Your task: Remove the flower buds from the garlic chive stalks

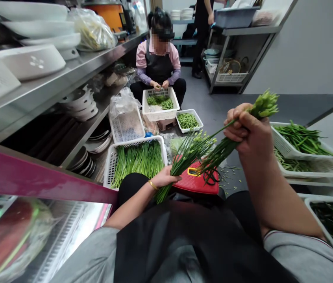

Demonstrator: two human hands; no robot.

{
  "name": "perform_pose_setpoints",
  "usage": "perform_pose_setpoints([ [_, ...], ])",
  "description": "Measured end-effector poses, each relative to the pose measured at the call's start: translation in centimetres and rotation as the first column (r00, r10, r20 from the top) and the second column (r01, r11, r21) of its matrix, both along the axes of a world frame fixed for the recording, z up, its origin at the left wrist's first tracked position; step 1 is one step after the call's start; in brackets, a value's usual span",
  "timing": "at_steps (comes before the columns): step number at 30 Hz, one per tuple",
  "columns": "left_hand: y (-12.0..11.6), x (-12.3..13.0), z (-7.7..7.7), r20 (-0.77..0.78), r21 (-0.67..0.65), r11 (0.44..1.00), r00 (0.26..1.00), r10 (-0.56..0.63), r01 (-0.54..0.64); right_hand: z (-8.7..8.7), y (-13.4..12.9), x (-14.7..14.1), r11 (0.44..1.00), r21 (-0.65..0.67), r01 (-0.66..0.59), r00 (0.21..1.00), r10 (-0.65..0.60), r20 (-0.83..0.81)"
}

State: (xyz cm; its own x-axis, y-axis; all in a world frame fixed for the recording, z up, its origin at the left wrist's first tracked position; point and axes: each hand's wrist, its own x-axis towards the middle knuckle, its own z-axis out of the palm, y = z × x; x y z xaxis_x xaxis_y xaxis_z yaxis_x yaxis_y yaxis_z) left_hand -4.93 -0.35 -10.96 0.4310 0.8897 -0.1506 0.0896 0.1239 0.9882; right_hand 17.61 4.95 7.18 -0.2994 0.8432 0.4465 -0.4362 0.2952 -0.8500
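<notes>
My left hand (166,177) is closed around a loose bundle of flowering chives (185,151), whose budded tips fan out up and to the right. Raised at the right, my right hand (241,125) grips a second bunch of flowering chives (262,105), with its buds packed together above the fist and stems hanging below. One stem stretches between the two bunches. Under them lies a red stool or box top (190,184) with black-handled scissors (210,176) on it. To the left, a white basket (107,169) holds many long chives (138,159).
Opposite me a seated person (160,63) handles greens over a white basket (162,114). A smaller basket (197,127) of cut green pieces stands beside it. Stacked baskets of green vegetables (299,139) are at right. A steel shelf (101,59) with dishes runs along the left.
</notes>
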Motion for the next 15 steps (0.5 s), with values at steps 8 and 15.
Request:
perform_pose_setpoints([
  [8,-0.3,-0.4,0.1,0.043,-0.030,0.999,0.999,-0.031,0.032,0.8,-2.0,-1.1,0.995,0.100,0.007,0.999,-0.011,0.031],
  [15,-0.6,0.0,-0.3,0.026,-0.020,0.992,0.992,-0.120,0.121,0.6,-0.4,-2.7,0.987,0.086,0.134,0.976,-0.147,0.159],
])
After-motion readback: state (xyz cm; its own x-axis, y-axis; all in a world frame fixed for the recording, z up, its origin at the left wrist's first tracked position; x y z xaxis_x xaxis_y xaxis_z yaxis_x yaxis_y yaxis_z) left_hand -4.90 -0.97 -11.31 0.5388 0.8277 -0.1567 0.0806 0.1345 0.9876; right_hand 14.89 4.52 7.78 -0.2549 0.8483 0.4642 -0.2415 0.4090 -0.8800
